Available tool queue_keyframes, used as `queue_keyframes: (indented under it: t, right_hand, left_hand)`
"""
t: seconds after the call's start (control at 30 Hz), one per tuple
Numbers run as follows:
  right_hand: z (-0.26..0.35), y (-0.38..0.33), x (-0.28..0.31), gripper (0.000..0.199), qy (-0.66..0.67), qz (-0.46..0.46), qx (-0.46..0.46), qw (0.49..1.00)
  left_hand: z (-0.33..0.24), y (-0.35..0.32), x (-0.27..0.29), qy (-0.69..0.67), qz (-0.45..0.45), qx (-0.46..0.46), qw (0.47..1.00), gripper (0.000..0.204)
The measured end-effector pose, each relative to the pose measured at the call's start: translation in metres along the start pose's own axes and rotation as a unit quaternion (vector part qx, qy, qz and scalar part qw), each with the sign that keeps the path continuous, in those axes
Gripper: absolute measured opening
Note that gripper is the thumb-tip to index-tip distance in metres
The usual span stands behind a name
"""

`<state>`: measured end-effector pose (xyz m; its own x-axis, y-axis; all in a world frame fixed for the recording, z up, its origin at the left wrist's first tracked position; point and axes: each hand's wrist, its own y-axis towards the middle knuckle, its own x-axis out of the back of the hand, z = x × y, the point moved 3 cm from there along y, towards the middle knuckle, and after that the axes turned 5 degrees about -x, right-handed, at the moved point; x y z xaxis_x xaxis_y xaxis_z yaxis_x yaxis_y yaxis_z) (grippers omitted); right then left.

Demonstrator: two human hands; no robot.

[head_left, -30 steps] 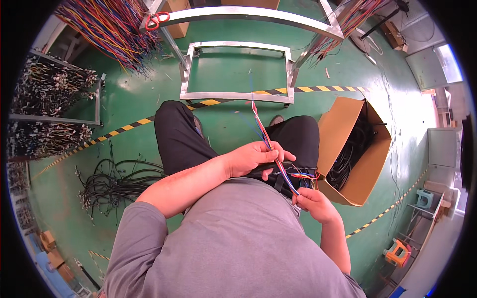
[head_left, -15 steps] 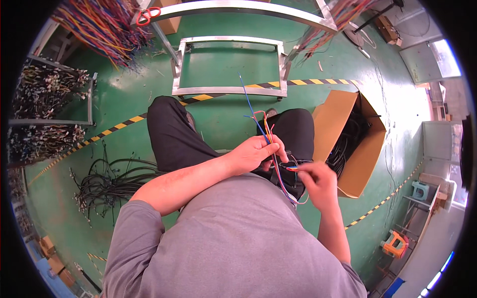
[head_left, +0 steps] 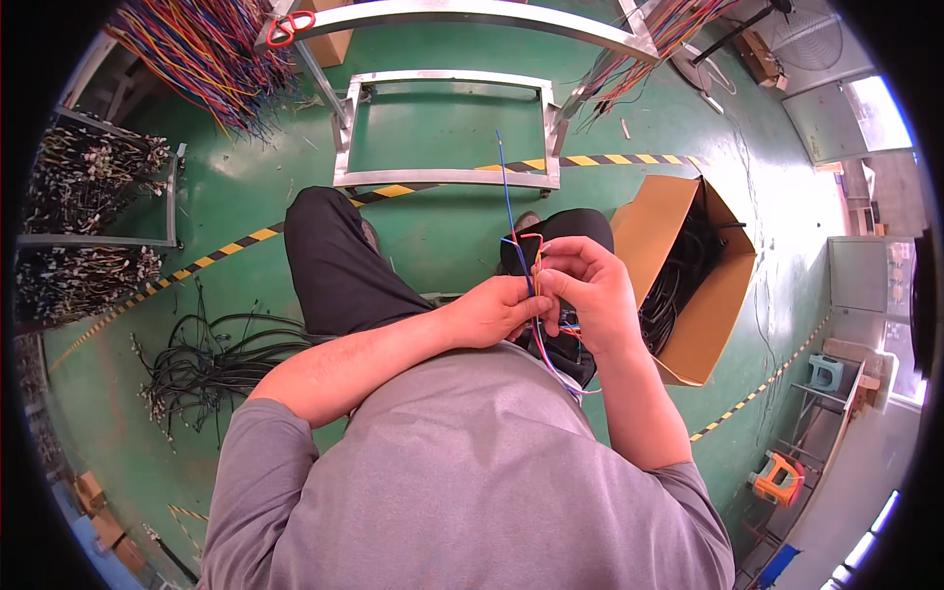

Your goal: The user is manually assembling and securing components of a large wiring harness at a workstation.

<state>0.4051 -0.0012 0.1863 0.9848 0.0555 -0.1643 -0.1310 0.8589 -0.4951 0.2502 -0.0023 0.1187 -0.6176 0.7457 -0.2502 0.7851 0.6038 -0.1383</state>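
Over my lap, my left hand [head_left: 495, 311] is closed round a small bundle of thin coloured wires [head_left: 553, 364]. A long blue wire [head_left: 507, 192] sticks up from the grip, well past shorter red and yellow ends. My right hand [head_left: 596, 295] is beside the left, its thumb and fingers pinched on the wires just above that grip. Below the hands the bundle curves down towards my shirt. More coloured wire ends and something black lie on my right thigh, partly hidden by the hands.
An open cardboard box [head_left: 723, 324] of black cables stands by my right knee. Black cables [head_left: 231, 354] lie on the floor at left. Ahead is a metal frame [head_left: 447, 181] with red-handled scissors [head_left: 291, 29] on it; coloured wires [head_left: 211, 59] hang at upper left.
My right hand has moved up and left from the lower wire ends to the upper part of the bundle, beside my left hand. The left hand keeps its hold.
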Motion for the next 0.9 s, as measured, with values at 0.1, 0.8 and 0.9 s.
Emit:
queue_keyframes:
  t: [0.1, 0.8, 0.9]
  right_hand:
    - [-0.008, 0.003, 0.004, 0.029, 0.001, -0.043, 0.046, 0.998]
    - [0.038, 0.006, -0.011, 0.01, -0.443, -0.134, 0.363, 0.809]
    - [0.021, 0.019, 0.002, 0.008, -0.128, -0.099, 0.123, 0.979]
  left_hand:
    - [-0.001, 0.0, -0.001, -0.012, 0.002, 0.008, 1.0, 0.03]
    - [-0.006, 0.002, -0.005, 0.002, 0.02, 0.037, 0.999, 0.024]
    - [-0.008, 0.002, -0.002, 0.019, 0.024, 0.036, 0.999, 0.024]
